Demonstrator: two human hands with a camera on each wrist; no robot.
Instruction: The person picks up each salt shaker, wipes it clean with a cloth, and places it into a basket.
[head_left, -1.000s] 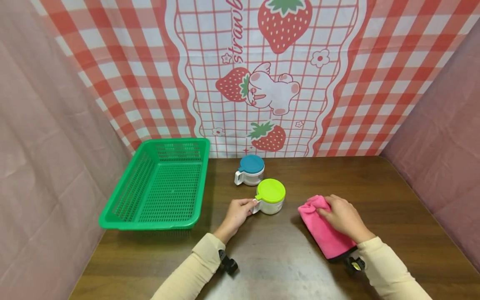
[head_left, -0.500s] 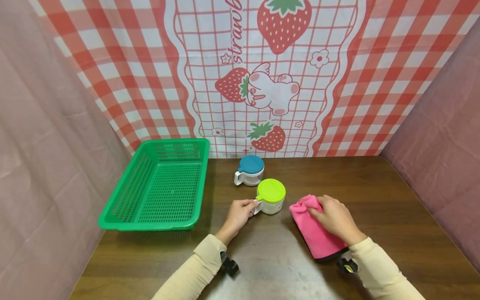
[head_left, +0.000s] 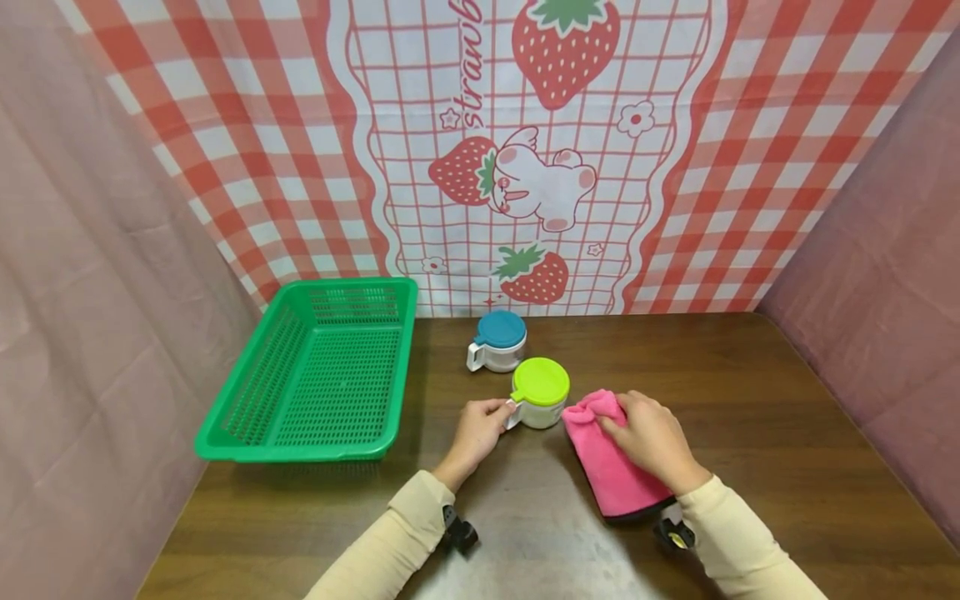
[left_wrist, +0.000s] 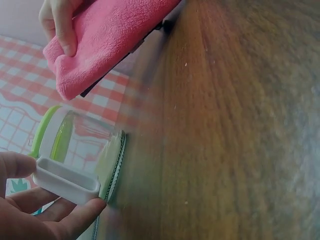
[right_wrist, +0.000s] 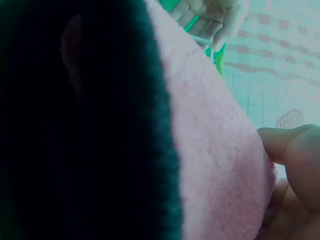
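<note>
A clear jar with a lime-green lid (head_left: 542, 382) and a white handle (left_wrist: 65, 181) stands on the table. My left hand (head_left: 478, 429) pinches that handle between thumb and fingers. To its right, my right hand (head_left: 654, 437) grips a folded pink cloth (head_left: 611, 467) with a dark edge, bunched at its top. The cloth's upper left corner comes close beside the jar in the head view. The right wrist view is largely filled by the cloth (right_wrist: 215, 150), its dark underside nearest the camera. Just behind the green-lidded jar is a similar jar with a blue lid (head_left: 502, 330).
A green plastic basket (head_left: 408, 367) with perforated walls sits at the left of the wooden table (head_left: 750, 400). Behind rises a red-and-white checked strawberry curtain (head_left: 555, 192). Pink drapes (head_left: 112, 292) hang at both sides.
My right hand has carried the pink cloth leftward, nearer the green-lidded jar. My left hand keeps its hold on the handle, and the jar stays in place.
</note>
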